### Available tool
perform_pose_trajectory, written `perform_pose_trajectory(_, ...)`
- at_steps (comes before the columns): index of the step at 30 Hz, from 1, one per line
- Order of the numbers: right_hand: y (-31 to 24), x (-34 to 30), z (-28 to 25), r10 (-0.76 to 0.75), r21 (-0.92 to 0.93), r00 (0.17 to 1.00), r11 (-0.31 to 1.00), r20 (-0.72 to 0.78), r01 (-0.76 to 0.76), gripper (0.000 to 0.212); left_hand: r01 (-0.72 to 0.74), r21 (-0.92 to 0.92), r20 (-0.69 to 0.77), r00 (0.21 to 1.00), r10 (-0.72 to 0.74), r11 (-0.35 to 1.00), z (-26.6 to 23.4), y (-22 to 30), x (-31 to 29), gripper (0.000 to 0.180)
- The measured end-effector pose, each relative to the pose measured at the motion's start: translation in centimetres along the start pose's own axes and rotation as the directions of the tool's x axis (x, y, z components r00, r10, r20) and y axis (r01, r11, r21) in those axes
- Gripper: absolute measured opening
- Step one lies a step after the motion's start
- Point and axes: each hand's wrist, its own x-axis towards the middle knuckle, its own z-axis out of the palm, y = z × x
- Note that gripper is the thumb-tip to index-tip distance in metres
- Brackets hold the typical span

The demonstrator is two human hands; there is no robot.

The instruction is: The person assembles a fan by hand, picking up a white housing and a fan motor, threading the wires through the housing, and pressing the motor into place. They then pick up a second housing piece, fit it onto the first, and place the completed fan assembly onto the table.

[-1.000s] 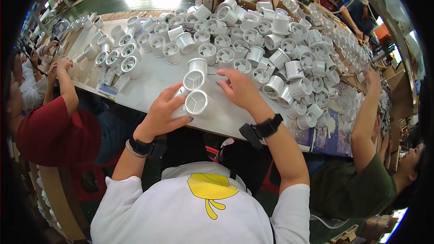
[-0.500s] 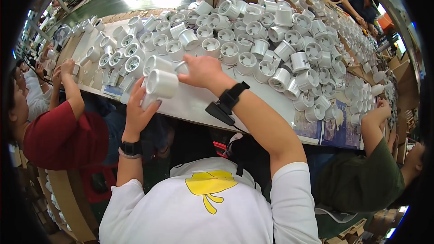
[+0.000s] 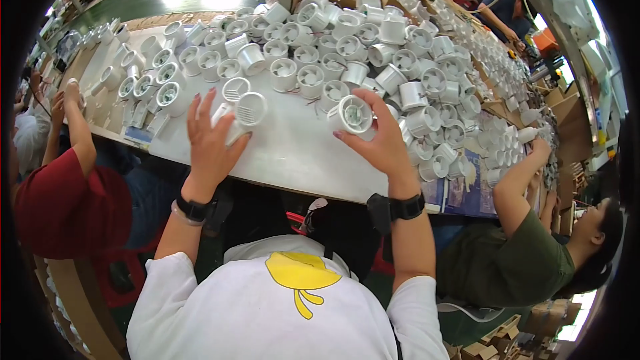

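Two white round housings with slatted grilles stand close together on the worktable: a front grille housing (image 3: 251, 109) and a rear one (image 3: 236, 88). My left hand (image 3: 212, 139) is beside them, fingers spread and thumb near the front one's lower side. It seems not to grip them. In my right hand (image 3: 383, 137) is a white fan housing (image 3: 354, 115), pinched between thumb and fingers with its open round end facing up. Inside it something greenish shows, too small to make out.
A big heap of white fan housings (image 3: 347, 47) covers the table's (image 3: 293, 160) far and right parts. Several more housings (image 3: 168, 93) stand at the left. Co-workers sit on both sides: one in a red sleeve (image 3: 73, 187), one in a green sleeve (image 3: 533, 260).
My left hand has opened beside the grille housing it held tilted, which now stands upright. My right hand has moved right, away from it, and now holds a fan housing near the heap.
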Motion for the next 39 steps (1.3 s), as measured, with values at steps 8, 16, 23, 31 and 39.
perform_pose_trajectory(8, 1.4, -1.4, 0.0, -0.016, 0.219, 0.995, 0.975, -0.1, 0.038, 0.072, 0.095, -0.408, 0.144, 0.989, -0.039, 0.908, 2.0, 3.1, 0.0, 0.039)
perform_pose_trajectory(16, 1.2, -2.5, -1.3, -0.039, 0.087, 0.987, 0.995, -0.157, 0.053, 0.071, 0.043, -0.243, 0.258, 0.966, 0.022, 0.969, 3.5, 3.8, 0.2, 0.052)
perform_pose_trajectory(23, -1.5, -2.2, 0.3, -0.23, -0.264, 0.962, 0.947, -0.148, 0.185, 0.069, 0.252, -0.793, 0.24, 0.966, -0.097, 0.555, 0.6, 8.9, 2.6, 0.069)
perform_pose_trajectory(31, -2.8, -1.6, 1.8, -0.448, -0.521, 0.883, 0.791, -0.136, 0.321, 0.073, 0.437, -0.899, 0.437, 0.898, -0.051, -0.017, 4.5, 11.1, 4.5, 0.044)
perform_pose_trajectory(39, -0.6, -2.8, -1.7, -0.079, 0.583, 0.99, 0.801, -0.121, 0.135, 0.061, 0.663, -0.724, 0.647, 0.749, 0.146, -0.191, 2.0, 9.6, 6.3, 0.035)
